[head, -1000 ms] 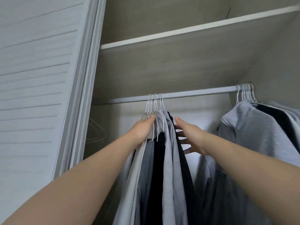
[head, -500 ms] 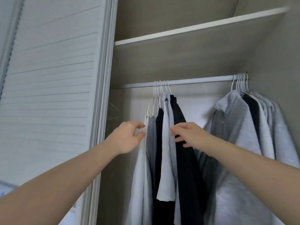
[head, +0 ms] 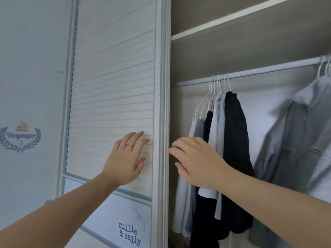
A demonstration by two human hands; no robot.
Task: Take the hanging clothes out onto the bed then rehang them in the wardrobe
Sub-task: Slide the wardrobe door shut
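Note:
Several grey and black garments (head: 231, 140) hang on white hangers (head: 217, 85) from the wardrobe rail (head: 259, 70). A second bunch of grey clothes (head: 300, 133) hangs at the rail's right end. My left hand (head: 125, 158), fingers straight, lies against the louvred sliding door (head: 114, 86). My right hand (head: 197, 161) is at the door's vertical edge (head: 163, 122), fingers extended toward it, in front of the left bunch of clothes. Neither hand holds any garment.
A shelf (head: 232, 20) runs above the rail. The door's lower panel (head: 125, 221) bears printed lettering. A white wall or panel with an emblem (head: 19, 136) stands to the left of the door.
Both hands have left the hangers and clothes and moved left to the sliding door and its edge. The view has swung left, so the clothes now lie to the right.

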